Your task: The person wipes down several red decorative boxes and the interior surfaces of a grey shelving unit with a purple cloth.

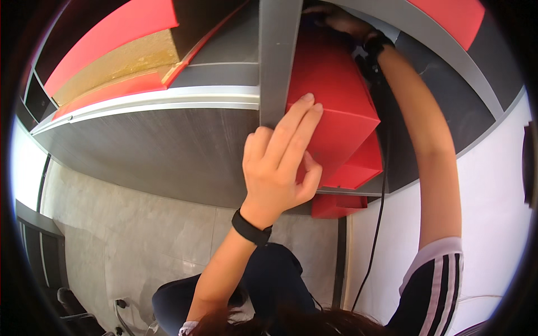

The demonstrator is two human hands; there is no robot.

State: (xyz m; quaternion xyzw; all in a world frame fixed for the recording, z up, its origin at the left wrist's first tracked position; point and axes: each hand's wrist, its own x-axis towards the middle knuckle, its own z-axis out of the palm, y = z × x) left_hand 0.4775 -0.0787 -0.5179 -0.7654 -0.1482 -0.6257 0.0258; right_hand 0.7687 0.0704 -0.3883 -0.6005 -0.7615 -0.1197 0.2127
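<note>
My left hand (pixel 280 154) is in front of a glossy red box (pixel 342 131), with two fingers stretched out over its near upper edge and the thumb bent beside them. It holds nothing, and the fingertips seem to touch the box. Far back along the box's right side reaches my right arm. My right hand (pixel 344 22) is deep in the shelf compartment, above the box's far end. Shadow hides its fingers, so I cannot tell whether they grip anything. Another red box (pixel 361 162) sits just below and to the right of the first.
A grey upright divider (pixel 277 56) stands left of the box. Beyond it, a red and tan box (pixel 123 61) lies on the left shelf. A lower red box (pixel 339 206) sticks out underneath. A black cable (pixel 376 229) hangs down by the white wall (pixel 403 224).
</note>
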